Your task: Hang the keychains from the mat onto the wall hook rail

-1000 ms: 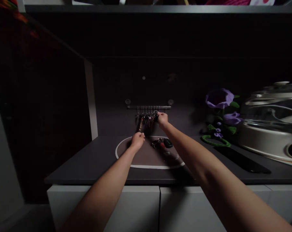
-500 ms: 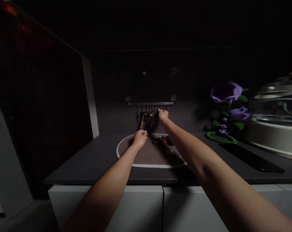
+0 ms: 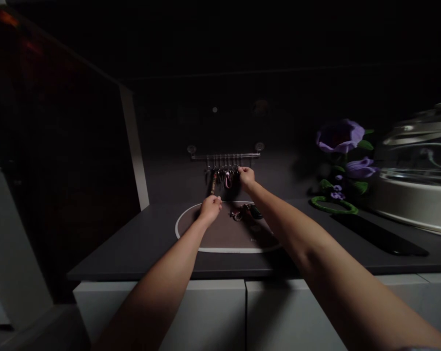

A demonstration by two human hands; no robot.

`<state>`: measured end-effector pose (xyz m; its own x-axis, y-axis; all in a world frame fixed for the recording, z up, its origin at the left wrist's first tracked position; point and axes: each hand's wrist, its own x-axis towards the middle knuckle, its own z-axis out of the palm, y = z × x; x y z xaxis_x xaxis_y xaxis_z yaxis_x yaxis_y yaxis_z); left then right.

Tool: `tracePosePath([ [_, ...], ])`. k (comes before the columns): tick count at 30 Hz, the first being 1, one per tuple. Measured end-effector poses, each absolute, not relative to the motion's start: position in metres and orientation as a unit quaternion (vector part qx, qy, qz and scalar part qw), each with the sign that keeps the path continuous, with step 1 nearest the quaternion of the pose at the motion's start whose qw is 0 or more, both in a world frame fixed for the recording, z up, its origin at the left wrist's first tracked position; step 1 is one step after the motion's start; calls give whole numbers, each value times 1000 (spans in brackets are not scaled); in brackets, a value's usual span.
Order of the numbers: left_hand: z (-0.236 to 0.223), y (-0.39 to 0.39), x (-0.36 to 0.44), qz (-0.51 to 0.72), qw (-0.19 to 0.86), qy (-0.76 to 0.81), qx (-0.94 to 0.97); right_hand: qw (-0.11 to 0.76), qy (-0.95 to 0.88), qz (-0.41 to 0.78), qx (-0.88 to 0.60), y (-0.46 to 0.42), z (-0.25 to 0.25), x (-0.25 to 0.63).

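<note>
A clear rail (image 3: 225, 156) on the dark back wall carries a row of hooks with several key rings and keys (image 3: 220, 176) on them. My right hand (image 3: 247, 178) is at the right part of this row, fingers pinched at a key ring (image 3: 237, 168). Left of it hang a pink loop (image 3: 228, 180) and a patterned strap (image 3: 214, 183). Just below the strap, my left hand (image 3: 210, 210) is held over the mat with its fingers curled; what they hold, if anything, is hidden. A bunch of keys with fobs (image 3: 246, 212) lies on the round-edged brown mat (image 3: 220, 241).
Purple flowers (image 3: 340, 136) with a green ring base (image 3: 333, 210) stand to the right. Beside them are a long black flat object (image 3: 383, 235) and a cream appliance with a clear cover (image 3: 417, 195). White cabinet fronts (image 3: 213, 312) lie below the dark counter (image 3: 132, 243).
My right hand stays at the hooks, and the dark item beside its fingertips no longer shows. The pink loop now shows clearly. My left hand has hardly moved; the view has shifted slightly.
</note>
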<state>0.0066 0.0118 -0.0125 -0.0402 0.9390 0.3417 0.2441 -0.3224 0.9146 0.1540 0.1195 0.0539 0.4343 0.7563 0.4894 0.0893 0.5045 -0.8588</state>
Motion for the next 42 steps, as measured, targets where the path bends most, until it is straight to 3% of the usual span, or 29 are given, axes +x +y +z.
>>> tracePosePath([
  [11,-12,9,7,538,337,462,619,665,-546,298,-414,100,59,163],
  [22,-14,6,8,535,355,428,636,652,-555,286,-430,71,65,171],
  [31,-16,2,9,497,293,426,697,637,-529,367,-423,24,46,178],
  [42,-16,-5,11,418,166,387,805,625,-544,364,-426,-18,15,199],
])
